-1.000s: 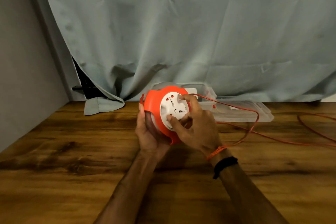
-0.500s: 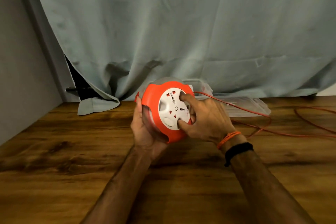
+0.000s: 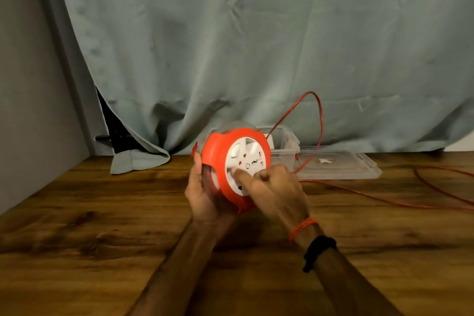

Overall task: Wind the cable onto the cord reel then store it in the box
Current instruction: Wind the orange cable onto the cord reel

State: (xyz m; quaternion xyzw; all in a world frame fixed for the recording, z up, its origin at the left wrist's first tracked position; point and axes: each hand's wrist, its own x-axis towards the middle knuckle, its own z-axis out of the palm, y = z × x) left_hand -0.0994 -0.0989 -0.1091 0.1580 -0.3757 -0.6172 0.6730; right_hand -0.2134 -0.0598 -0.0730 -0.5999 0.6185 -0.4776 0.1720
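An orange cord reel (image 3: 218,161) with a white socket face (image 3: 245,159) is held above the wooden table (image 3: 102,238). My left hand (image 3: 202,192) grips the reel's back and left side. My right hand (image 3: 272,187) has its fingers curled, with a fingertip pressed into the white face. The orange cable (image 3: 320,120) rises from behind the reel in a tall loop, then runs along the table to the right. A clear plastic box (image 3: 284,147) stands behind the reel, partly hidden by it.
The box's clear lid (image 3: 338,165) lies flat on the table to the right of the box. A grey-green curtain (image 3: 256,46) hangs along the back edge. A grey wall (image 3: 30,110) closes the left side.
The white face has turned under my right hand, which moved lower on the reel. The cable has whipped up from the table into a tall loop behind the reel.
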